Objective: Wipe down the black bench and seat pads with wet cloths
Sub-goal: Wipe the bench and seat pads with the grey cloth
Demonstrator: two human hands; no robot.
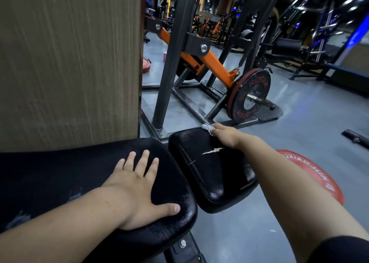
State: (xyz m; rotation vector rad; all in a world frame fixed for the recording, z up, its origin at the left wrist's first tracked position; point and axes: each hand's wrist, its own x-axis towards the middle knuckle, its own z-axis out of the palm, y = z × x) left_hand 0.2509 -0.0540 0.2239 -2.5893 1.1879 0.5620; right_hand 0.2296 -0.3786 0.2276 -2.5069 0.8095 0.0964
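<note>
Head view: the left hand [137,191] lies flat on the near end of the black bench pad [60,173], fingers spread wide, thumb out to the right, holding nothing. The pad's left part runs off the frame edge, and pale scuffs on it are blurred. Just right of it sits the black seat pad [209,175], with a white tear [212,151] across its top. At its far right corner the right hand [225,135] grips a small bunched white cloth [206,127] against the pad edge; the fingertips are hidden by the cloth and the knuckles. A red weight plate [311,175] on the floor is partly covered by the right forearm. A wooden panel [69,63] blocks the far left.
</note>
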